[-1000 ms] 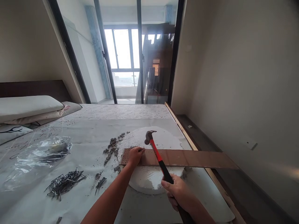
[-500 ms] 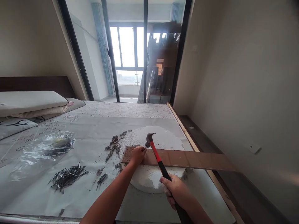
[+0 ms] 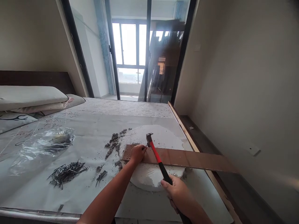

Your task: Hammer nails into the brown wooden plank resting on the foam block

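Note:
My right hand [image 3: 178,194] is wrapped round the black grip of a claw hammer [image 3: 156,151] with a red and black handle. The hammer's head is just right of my left fingertips, above a long brown board [image 3: 184,157]. My left hand [image 3: 137,153] is closed in a pinch over the board, near its left end, where rows of small holes show. What it pinches looks like a thin nail, mostly hidden by the fingers. Under the board lies a round white slab [image 3: 154,183] with a chipped surface.
A large pile of nails [image 3: 66,172] and a smaller bunch of nails [image 3: 101,176] lie left of my left arm. Grey crumbled debris [image 3: 114,141] is scattered beyond. A clear plastic bag [image 3: 46,143] sits farther left. The board sticks out over the bed's wooden edge [image 3: 190,140] towards the wall.
The view has shifted slightly. The hammer head has moved down a little, closer to the board beside my left fingers. My left hand still pinches at the same spot on the board.

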A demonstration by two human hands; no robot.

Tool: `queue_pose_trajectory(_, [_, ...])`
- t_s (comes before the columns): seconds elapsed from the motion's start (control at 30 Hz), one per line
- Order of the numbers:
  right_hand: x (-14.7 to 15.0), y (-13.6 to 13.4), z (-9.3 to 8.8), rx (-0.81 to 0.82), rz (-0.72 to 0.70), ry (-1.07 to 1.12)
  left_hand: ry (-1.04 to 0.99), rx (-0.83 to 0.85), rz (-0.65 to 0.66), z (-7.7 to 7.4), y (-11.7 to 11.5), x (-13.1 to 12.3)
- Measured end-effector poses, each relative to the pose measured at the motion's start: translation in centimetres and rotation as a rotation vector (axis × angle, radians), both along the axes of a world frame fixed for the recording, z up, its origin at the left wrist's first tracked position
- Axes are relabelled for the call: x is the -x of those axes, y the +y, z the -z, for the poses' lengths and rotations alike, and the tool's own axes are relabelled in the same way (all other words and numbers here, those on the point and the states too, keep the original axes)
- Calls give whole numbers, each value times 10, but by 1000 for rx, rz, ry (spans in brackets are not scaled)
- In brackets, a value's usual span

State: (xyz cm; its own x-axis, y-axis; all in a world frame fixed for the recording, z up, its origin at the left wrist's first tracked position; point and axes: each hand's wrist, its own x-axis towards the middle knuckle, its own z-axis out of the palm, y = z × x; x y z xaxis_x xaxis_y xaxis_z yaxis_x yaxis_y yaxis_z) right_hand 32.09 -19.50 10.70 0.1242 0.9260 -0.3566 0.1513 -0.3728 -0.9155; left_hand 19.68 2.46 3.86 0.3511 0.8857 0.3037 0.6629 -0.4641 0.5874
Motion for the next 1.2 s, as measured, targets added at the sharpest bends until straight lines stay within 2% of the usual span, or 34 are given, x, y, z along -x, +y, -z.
queue_pose_trajectory(0.13, [4, -5, -6, -83, -12, 69, 8, -19, 2, 3, 2, -1])
queue_pose_trajectory(0.33, [12, 4, -3, 26, 6, 122, 67, -26, -17, 4, 0, 0])
queue_pose_trajectory(0.53, [6, -1, -9, -73, 36, 180, 102, 10, -5, 1, -4, 1])
queue_pose_trajectory(0.7, [7, 5, -4, 26, 22, 164, 108, -10, -17, 0, -5, 1])
queue_pose_trajectory(0.9, [4, -1, -9, -86, 85, 155, 93, 6, -15, 2, -4, 0])
queue_pose_trajectory(1.1, [7, 5, 10, 63, 44, 43, 135, -6, -28, 2, -3, 1])
queue_pose_trajectory(1.2, [9, 1, 11, 10, 65, -4, 133, -1, -30, 2, -3, 0])
